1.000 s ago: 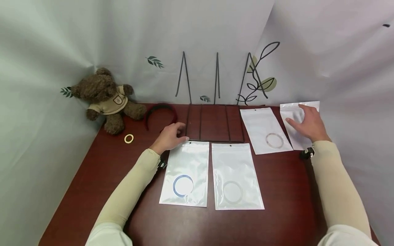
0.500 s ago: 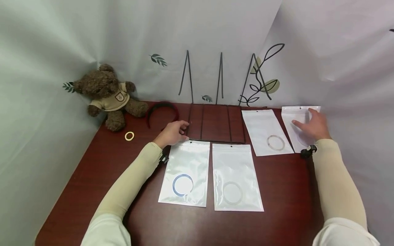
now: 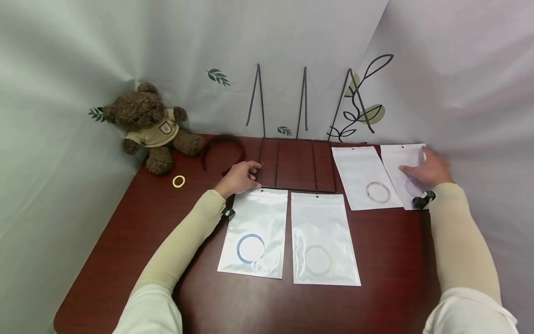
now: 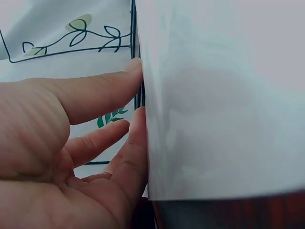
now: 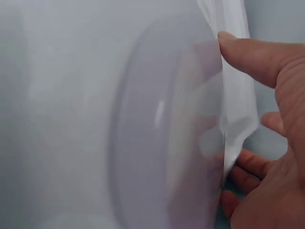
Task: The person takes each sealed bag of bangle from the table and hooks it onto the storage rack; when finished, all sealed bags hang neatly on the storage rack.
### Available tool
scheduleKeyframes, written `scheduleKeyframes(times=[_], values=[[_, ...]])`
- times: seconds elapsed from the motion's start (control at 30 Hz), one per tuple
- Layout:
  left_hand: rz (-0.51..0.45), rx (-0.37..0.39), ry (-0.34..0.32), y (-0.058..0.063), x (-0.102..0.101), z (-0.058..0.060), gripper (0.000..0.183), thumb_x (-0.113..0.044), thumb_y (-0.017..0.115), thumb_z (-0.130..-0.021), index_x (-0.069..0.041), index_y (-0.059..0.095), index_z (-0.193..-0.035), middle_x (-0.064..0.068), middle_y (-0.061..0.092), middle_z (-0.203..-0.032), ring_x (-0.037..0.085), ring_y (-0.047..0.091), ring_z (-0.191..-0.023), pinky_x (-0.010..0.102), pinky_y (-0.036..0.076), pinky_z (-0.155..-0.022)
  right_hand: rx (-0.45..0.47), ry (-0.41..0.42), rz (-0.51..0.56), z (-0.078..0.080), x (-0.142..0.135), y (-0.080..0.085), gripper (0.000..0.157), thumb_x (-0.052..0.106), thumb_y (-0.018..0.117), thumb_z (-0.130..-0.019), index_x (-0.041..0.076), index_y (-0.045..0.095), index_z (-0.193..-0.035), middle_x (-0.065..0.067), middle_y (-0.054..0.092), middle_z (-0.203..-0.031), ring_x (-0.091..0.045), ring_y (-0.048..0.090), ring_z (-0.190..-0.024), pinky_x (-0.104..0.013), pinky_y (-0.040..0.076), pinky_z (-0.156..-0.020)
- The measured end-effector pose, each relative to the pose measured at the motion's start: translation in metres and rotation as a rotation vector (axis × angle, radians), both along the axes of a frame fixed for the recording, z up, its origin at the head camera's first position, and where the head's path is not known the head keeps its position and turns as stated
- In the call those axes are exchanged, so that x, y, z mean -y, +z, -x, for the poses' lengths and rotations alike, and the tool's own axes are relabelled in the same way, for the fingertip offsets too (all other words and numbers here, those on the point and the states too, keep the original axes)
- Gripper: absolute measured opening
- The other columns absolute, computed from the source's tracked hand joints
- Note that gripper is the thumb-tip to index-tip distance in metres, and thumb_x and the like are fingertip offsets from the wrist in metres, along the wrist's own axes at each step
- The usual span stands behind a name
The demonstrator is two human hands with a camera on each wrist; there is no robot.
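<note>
My right hand (image 3: 431, 169) rests on a flat white zip bag (image 3: 396, 160) at the table's back right, thumb and index finger spread apart. In the right wrist view a lilac ring (image 5: 143, 119) shows through that bag. Beside it lies a second white bag (image 3: 354, 176) with a pale brownish ring (image 3: 367, 191). My left hand (image 3: 239, 178) touches the front left corner of a black wire rack (image 3: 292, 189), just above a bag (image 3: 271, 213) with a blue ring (image 3: 239, 250). In the left wrist view its thumb and fingers stand apart beside the dark wires.
Another bag (image 3: 321, 220) with a clear ring (image 3: 306, 260) lies front centre. A brown teddy bear (image 3: 160, 132) sits back left, near a dark red headband (image 3: 205, 153) and a small yellow ring (image 3: 174, 182). A white curtain (image 3: 187, 37) stands around the table's back and sides.
My right hand and the bag under it have shifted a little left, closer to the neighbouring bag. The left hand stays at the rack's corner. The head view has shifted slightly.
</note>
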State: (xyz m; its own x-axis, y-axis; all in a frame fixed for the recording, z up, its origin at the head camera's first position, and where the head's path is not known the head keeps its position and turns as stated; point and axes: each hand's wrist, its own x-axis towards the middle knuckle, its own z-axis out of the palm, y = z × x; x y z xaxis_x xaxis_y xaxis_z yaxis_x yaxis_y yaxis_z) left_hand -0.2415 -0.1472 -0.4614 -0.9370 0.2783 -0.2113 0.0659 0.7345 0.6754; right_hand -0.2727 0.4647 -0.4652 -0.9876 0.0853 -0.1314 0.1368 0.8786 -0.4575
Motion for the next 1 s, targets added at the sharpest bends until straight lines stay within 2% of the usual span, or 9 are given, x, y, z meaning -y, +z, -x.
scheduleKeyframes(times=[0.2,0.4,0.63,0.8,0.9,1.0], values=[[-0.010,0.001,0.005,-0.001,-0.001,0.001,0.069,-0.010,0.088,-0.087,-0.012,0.059,-0.149,0.014,0.063,-0.135,0.023,0.064,-0.105,0.038,0.054,-0.094,-0.083,-0.073,0.073,-0.001,-0.004,-0.004,0.114,0.048,0.079,-0.092,0.004,0.007,-0.169,-0.049,0.008,-0.161,-0.065,0.012,-0.146,-0.076,0.024,-0.116],[-0.002,0.013,0.005,-0.002,-0.001,0.003,0.071,-0.010,0.088,-0.087,-0.011,0.058,-0.151,0.014,0.063,-0.135,0.023,0.063,-0.104,0.037,0.053,-0.093,-0.201,-0.093,0.097,-0.005,-0.008,-0.001,0.103,0.031,0.078,-0.093,0.001,0.014,-0.168,-0.045,0.021,-0.162,-0.064,0.023,-0.147,-0.070,0.023,-0.121],[-0.002,0.017,0.003,-0.001,-0.001,0.005,0.071,-0.008,0.087,-0.088,-0.010,0.057,-0.151,0.014,0.062,-0.135,0.023,0.063,-0.105,0.037,0.053,-0.093,-0.246,-0.160,0.169,-0.015,-0.012,0.008,0.100,0.036,0.077,-0.096,0.006,0.016,-0.170,-0.027,0.021,-0.173,-0.052,0.021,-0.158,-0.063,0.018,-0.128],[-0.001,0.017,-0.001,-0.002,-0.001,0.007,0.071,-0.009,0.087,-0.088,-0.009,0.057,-0.151,0.013,0.063,-0.134,0.022,0.063,-0.103,0.037,0.052,-0.095,-0.348,-0.248,0.222,-0.029,-0.014,0.021,0.095,0.034,0.080,-0.093,0.015,0.027,-0.169,-0.014,0.029,-0.174,-0.037,0.024,-0.161,-0.047,0.018,-0.132],[-0.003,0.027,-0.005,-0.003,-0.001,0.008,0.071,-0.009,0.087,-0.088,-0.008,0.056,-0.152,0.013,0.063,-0.135,0.022,0.063,-0.103,0.037,0.052,-0.095,-0.393,-0.320,0.268,-0.038,-0.016,0.031,0.090,0.033,0.081,-0.091,0.027,0.033,-0.167,-0.002,0.031,-0.174,-0.025,0.024,-0.162,-0.037,0.016,-0.132],[-0.006,0.038,-0.004,-0.003,0.001,0.008,0.072,-0.009,0.087,-0.088,-0.008,0.055,-0.153,0.013,0.063,-0.135,0.022,0.063,-0.104,0.037,0.052,-0.095,-0.443,-0.348,0.277,-0.047,-0.015,0.040,0.086,0.029,0.081,-0.090,0.031,0.038,-0.165,0.004,0.037,-0.171,-0.017,0.029,-0.160,-0.032,0.019,-0.131]])
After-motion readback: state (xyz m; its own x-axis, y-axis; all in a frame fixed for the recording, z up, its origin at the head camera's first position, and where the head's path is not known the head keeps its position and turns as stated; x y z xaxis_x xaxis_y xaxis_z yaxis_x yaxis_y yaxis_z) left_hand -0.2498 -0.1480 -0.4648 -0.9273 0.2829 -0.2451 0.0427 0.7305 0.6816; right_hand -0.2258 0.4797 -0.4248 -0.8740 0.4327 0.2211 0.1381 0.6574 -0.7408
